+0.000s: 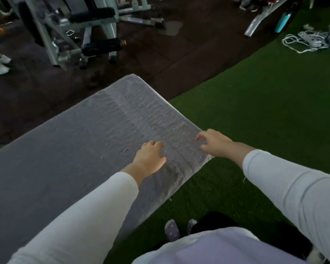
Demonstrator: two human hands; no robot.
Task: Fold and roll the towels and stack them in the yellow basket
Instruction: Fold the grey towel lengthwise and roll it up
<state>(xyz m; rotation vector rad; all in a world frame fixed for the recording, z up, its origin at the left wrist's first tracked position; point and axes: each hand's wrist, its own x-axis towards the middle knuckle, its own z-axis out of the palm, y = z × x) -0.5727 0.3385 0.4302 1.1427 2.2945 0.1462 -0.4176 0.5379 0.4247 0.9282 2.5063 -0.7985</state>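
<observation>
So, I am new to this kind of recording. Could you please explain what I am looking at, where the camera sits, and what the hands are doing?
There is no machine here. A camera worn on a person's head looks down at their own arms. The left hand presses flat on a grey towel spread over a grey padded surface. The right hand curls its fingers at the towel's edge; a firm grip cannot be confirmed. Gym equipment stands behind. No yellow basket is in view.
</observation>
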